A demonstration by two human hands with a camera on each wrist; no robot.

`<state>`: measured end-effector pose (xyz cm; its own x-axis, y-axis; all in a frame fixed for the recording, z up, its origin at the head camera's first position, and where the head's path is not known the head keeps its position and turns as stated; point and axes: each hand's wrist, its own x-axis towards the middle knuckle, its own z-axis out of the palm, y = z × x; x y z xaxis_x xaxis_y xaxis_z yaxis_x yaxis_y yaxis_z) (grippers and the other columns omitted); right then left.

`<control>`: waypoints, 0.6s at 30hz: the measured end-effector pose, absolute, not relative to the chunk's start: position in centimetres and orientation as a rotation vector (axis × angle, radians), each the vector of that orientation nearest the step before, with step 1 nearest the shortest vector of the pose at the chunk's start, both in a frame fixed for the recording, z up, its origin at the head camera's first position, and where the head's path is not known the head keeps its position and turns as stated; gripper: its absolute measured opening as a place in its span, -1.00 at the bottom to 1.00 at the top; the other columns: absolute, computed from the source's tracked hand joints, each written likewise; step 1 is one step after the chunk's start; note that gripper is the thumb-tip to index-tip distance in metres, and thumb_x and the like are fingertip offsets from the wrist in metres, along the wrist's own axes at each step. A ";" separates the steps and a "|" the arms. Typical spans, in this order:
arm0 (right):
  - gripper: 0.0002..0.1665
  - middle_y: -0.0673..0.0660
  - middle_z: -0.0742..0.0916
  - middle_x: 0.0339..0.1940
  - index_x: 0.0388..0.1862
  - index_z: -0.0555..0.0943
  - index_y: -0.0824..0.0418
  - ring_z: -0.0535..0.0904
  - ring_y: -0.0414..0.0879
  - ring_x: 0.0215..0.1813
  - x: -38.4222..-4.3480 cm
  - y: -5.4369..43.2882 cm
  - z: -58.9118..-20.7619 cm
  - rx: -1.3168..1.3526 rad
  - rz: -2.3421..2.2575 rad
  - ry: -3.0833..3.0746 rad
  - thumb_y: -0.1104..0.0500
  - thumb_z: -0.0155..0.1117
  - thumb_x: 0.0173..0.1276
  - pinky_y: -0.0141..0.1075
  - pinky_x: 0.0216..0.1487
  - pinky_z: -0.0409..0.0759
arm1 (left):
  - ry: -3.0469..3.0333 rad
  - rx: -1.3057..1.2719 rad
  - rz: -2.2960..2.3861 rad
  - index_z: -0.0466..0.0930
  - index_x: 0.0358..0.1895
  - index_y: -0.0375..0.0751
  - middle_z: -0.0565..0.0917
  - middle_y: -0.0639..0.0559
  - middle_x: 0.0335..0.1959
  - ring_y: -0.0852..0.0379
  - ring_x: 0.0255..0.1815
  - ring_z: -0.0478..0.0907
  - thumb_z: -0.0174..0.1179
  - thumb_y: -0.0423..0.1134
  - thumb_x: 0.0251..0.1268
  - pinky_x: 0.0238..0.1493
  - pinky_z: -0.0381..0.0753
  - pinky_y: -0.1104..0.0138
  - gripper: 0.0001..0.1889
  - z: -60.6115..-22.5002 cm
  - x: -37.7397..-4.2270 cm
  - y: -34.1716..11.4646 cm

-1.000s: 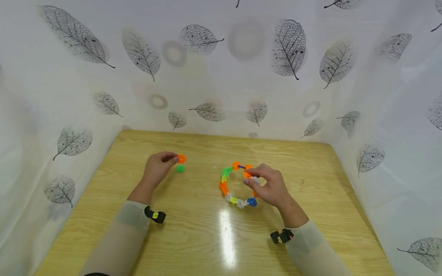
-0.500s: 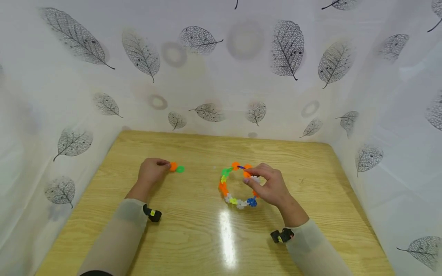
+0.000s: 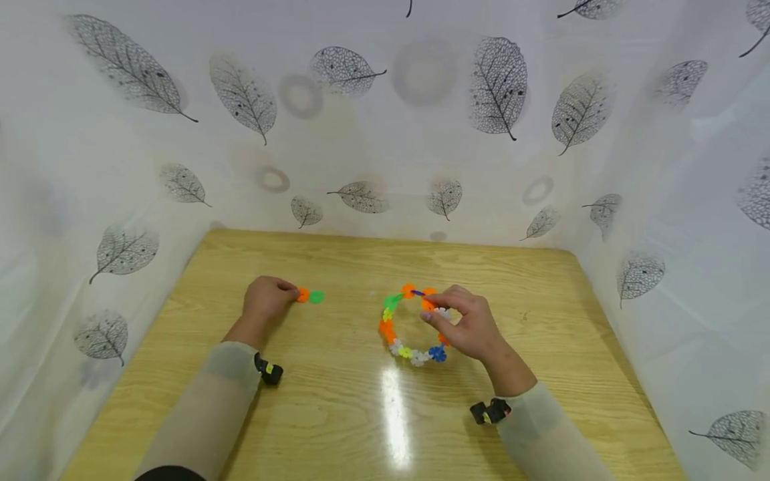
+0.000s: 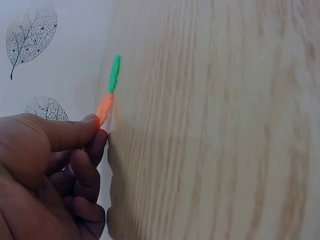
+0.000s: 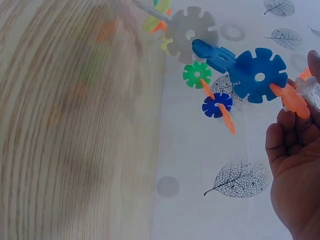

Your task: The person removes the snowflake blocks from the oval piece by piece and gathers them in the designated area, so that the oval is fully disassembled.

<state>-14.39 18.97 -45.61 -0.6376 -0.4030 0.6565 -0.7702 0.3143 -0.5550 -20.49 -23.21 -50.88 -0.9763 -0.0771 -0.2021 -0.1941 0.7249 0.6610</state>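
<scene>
One multicoloured notched-disc ring [image 3: 387, 330], blue at five o'clock, is pinched by the right hand [image 3: 472, 327]. The left hand [image 3: 267, 298] pinches an orange-green pair [image 3: 305, 295].

Left arm [image 3: 201, 401] and right arm [image 3: 547, 427] stretched forward, left hand [image 3: 268, 296] in a thumb-and-finger pinch, right hand [image 3: 469, 324] likewise

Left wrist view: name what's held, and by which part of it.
The left grip pinches an orange disc by the end away from the green disc, which is itself not held.
</scene>
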 end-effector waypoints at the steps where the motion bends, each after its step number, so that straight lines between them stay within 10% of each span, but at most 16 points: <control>1: -0.64 0.13 0.80 -0.28 -0.12 0.80 0.31 0.66 -0.02 -0.28 -14.4 18.9 -45.6 1.043 1.260 -2.190 0.44 0.60 0.05 -0.15 -0.27 0.66 | 2.767 -0.211 1.081 0.80 0.00 -0.28 0.74 -0.26 0.06 -0.29 0.14 0.60 0.26 -0.06 0.47 0.22 0.53 -0.11 -0.66 -50.8 -20.5 -23.1; 18: -0.70 0.09 0.79 -0.28 -0.10 0.80 0.30 0.64 -0.09 -0.28 -14.6 19.1 -45.8 1.037 1.282 -2.210 0.41 0.55 0.14 -0.37 -0.20 0.61 | 2.791 -0.221 1.032 0.82 -0.02 -0.25 0.76 -0.22 0.04 -0.28 0.13 0.62 0.29 -0.02 0.45 0.23 0.52 -0.11 -0.65 -50.8 -20.6 -22.5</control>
<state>-14.57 19.15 -45.76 -0.6543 -0.4069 0.6374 -0.7553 0.3109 -0.5769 -20.64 -22.53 -50.84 -0.9767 -0.0836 -0.1978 -0.1921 0.7514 0.6313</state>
